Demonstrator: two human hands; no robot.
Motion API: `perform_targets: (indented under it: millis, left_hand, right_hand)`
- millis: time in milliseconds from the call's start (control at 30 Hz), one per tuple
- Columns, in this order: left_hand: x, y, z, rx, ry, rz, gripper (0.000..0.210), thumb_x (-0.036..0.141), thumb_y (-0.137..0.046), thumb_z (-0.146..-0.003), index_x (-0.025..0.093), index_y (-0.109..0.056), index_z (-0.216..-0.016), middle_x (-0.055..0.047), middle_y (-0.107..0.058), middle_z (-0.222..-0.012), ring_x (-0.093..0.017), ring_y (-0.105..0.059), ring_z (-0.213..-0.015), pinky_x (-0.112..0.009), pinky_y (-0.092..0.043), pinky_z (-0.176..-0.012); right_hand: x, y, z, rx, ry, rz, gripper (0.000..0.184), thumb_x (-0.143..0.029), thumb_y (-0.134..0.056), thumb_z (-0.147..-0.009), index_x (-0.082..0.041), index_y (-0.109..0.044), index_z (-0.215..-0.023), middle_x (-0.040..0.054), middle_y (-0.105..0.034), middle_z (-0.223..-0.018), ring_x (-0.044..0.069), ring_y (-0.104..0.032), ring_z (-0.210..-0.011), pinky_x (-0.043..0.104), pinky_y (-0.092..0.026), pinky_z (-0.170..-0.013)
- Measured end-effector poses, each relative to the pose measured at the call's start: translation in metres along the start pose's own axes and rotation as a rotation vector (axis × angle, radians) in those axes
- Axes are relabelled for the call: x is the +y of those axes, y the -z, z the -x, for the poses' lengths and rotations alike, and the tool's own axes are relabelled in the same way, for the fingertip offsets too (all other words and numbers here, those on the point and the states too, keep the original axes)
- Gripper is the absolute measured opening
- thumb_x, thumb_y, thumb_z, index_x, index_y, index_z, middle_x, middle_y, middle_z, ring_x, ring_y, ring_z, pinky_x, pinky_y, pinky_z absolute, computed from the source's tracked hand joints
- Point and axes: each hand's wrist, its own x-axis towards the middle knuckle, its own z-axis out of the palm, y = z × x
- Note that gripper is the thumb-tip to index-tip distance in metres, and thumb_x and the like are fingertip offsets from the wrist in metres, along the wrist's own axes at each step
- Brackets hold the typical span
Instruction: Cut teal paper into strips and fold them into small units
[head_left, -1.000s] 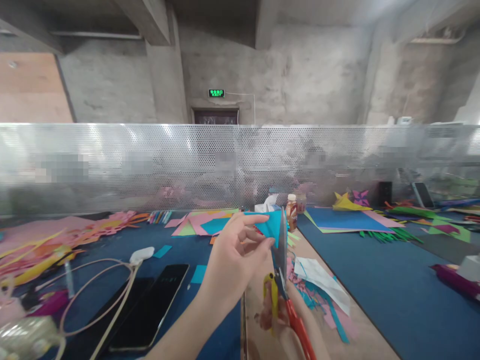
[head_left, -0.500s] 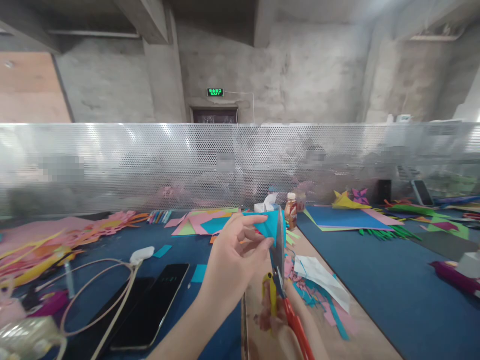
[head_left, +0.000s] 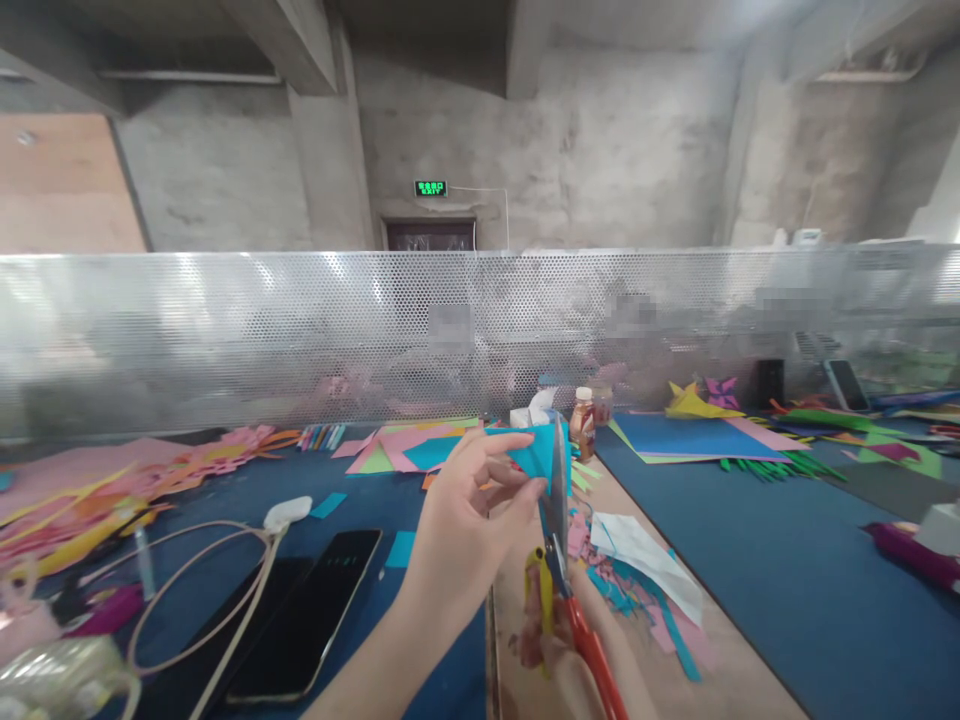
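A piece of blue paper (head_left: pixel 536 455) is pinched between the thumb and fingers of my left hand (head_left: pixel 469 500). My right hand (head_left: pixel 559 640) grips the scissors (head_left: pixel 589 640), which have red and yellow handles. Their metal blades point upward and lie at the right edge of the blue paper, close to my left fingertips. Part of my right hand is hidden behind the handles. Below and to the right, paper scraps (head_left: pixel 615 585) in pink and blue lie beside a crumpled white sheet (head_left: pixel 645 560).
Black phones (head_left: pixel 315 610) and a white cable (head_left: pixel 247 640) lie at left. Coloured sheets (head_left: pixel 405 445), markers (head_left: pixel 321 437) and a small bottle (head_left: pixel 583 420) stand or lie toward the back. A perforated metal screen (head_left: pixel 337 340) runs behind. More coloured paper (head_left: pixel 690 437) lies at right.
Almost nothing differs. Both hands, the blue paper and the scissors hold nearly the same position, and the camera view has shifted very slightly.
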Motion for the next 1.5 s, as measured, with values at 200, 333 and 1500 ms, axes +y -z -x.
perform_targets:
  millis: [200,333,1500]
  left_hand:
    - [-0.002,0.0,0.002,0.006,-0.01,-0.001,0.026,0.019,-0.06,-0.066,0.022,-0.057,-0.092,0.0,-0.051,-0.067,-0.012,-0.055,-0.065,-0.024,-0.051,-0.058]
    - [-0.003,0.001,0.001,0.002,-0.019,-0.009,0.027,0.019,-0.06,-0.067,0.023,-0.057,-0.094,0.0,-0.05,-0.072,-0.011,-0.055,-0.064,-0.023,-0.051,-0.059]
    - [-0.016,-0.014,-0.004,-0.062,-0.038,-0.063,0.025,0.014,-0.054,-0.071,0.021,-0.055,-0.095,0.0,-0.049,-0.082,-0.008,-0.054,-0.07,-0.023,-0.049,-0.071]
  right_hand:
    - [-0.002,-0.001,0.004,0.03,-0.018,0.032,0.02,-0.028,-0.044,-0.085,-0.015,-0.054,-0.097,0.0036,-0.056,-0.093,0.012,-0.056,-0.074,0.027,-0.048,-0.063]
    - [-0.005,-0.012,-0.001,0.062,-0.04,0.062,0.02,-0.028,-0.043,-0.086,-0.014,-0.055,-0.093,0.002,-0.057,-0.088,0.011,-0.056,-0.07,0.025,-0.048,-0.059]
    - [0.011,0.018,0.091,0.056,0.023,0.217,0.016,-0.025,-0.048,-0.071,-0.014,-0.059,-0.076,-0.002,-0.05,-0.048,0.009,-0.047,-0.039,0.015,-0.033,-0.033]
